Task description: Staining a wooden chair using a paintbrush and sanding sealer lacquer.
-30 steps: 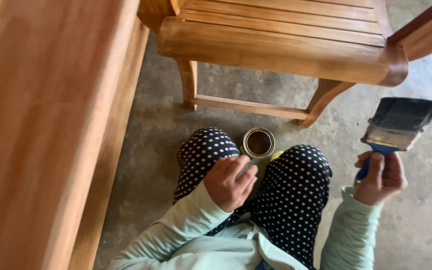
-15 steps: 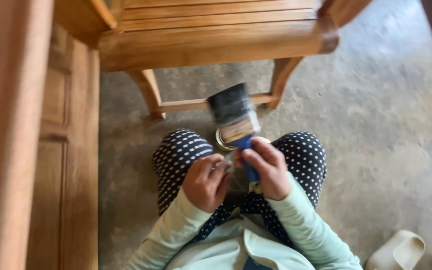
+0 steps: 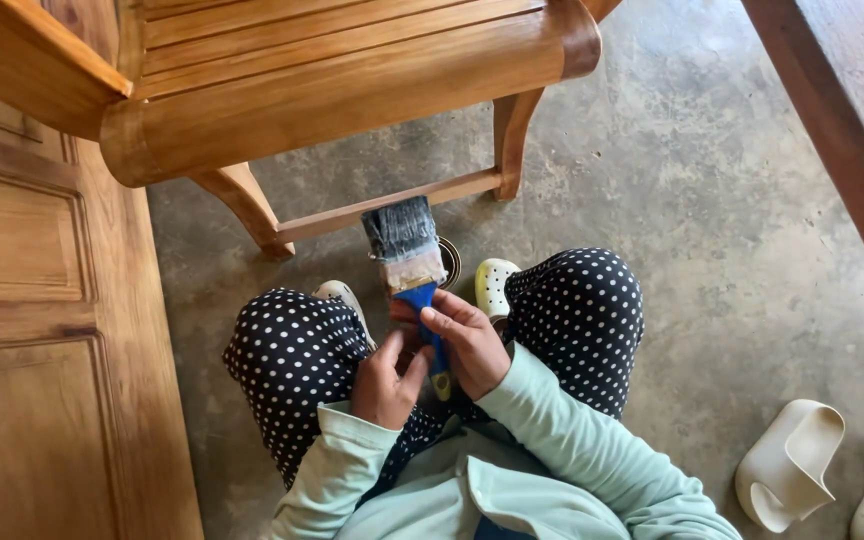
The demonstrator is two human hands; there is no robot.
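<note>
I am squatting on a concrete floor in dotted dark trousers. My right hand (image 3: 462, 340) grips the blue handle of a wide paintbrush (image 3: 407, 250) with dark bristles pointing up. My left hand (image 3: 384, 382) is curled next to that handle, touching it; whether it holds anything is hidden. The brush covers most of a small round tin (image 3: 449, 262) standing between my feet. A varnished wooden chair (image 3: 332, 85) stands just in front of my knees.
A panelled wooden door or cabinet (image 3: 32, 330) lies along the left. A dark wooden beam (image 3: 842, 110) crosses the top right. Two cream slippers (image 3: 792, 465) lie at the lower right on the concrete floor (image 3: 692, 210).
My right hand has swung the brush from far right to the middle above the tin, meeting my left hand. The view has shifted right, bringing my feet and the slippers into sight.
</note>
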